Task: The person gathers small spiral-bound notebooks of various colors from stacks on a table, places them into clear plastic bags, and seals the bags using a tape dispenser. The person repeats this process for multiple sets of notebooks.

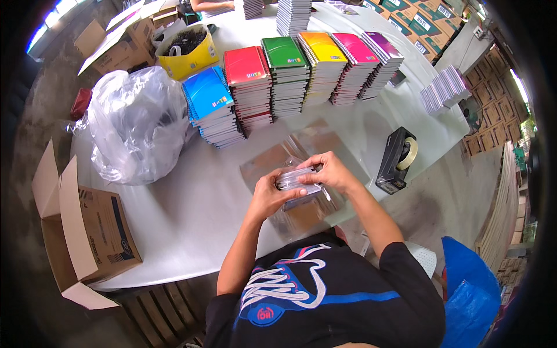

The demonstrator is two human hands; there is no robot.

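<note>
Close in front of me, a small bundle of notebooks [295,180] in clear plastic is held between both hands. My left hand [268,196] grips its left end, with the thumb along the near side. On the right end, my right hand [328,171] presses with bent fingers at the plastic's edge. Beneath the bundle lie flat clear plastic sheets [342,152], which wrinkle and shine. How many notebooks are inside cannot be made out. To the right stands a black tape dispenser [390,169] with a roll of clear tape [408,153].
Beyond the sheets stand spiral notebook stacks: blue [209,95], red [246,64], green [283,53], yellow [322,47], pink [354,49] and purple [381,47]. Left are a large plastic bag [136,124], a yellow container [191,61] and an open carton [96,232]. Another person's arm [212,5] shows at the far edge.
</note>
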